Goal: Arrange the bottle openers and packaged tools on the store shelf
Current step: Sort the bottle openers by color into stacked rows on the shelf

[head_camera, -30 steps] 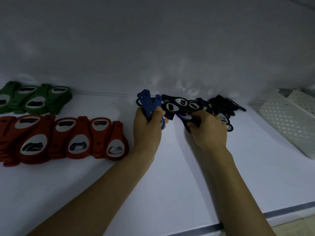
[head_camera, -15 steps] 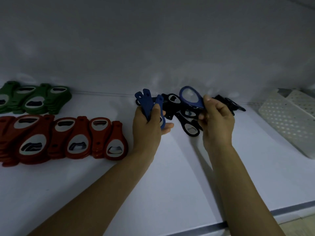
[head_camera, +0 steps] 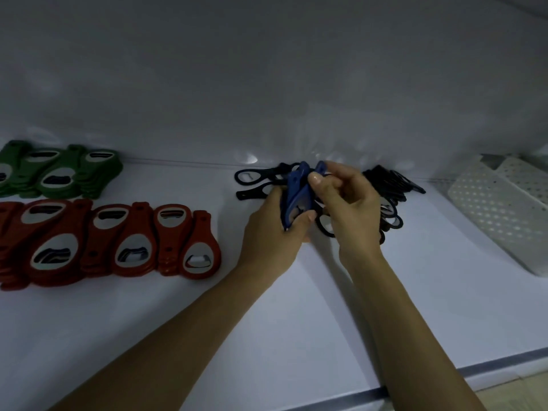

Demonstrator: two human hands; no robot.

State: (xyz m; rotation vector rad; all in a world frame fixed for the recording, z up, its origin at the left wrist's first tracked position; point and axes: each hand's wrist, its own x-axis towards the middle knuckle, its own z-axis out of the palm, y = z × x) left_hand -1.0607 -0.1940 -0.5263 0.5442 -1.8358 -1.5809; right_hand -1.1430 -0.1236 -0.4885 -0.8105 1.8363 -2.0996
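Left hand (head_camera: 275,232) gripped a small stack of blue bottle openers (head_camera: 298,194) held on edge, fingers curled under it and thumb across its lower end. Right hand (head_camera: 350,209) pinched the top of the same stack between thumb and curled fingers. Loose black bottle openers (head_camera: 394,182) lay on the shelf (head_camera: 296,307) just behind and right of both hands. Red bottle openers (head_camera: 124,241) lay in overlapped rows left of the left hand, green bottle openers (head_camera: 59,170) beyond those. White perforated baskets (head_camera: 498,215) stood well right of the right hand.
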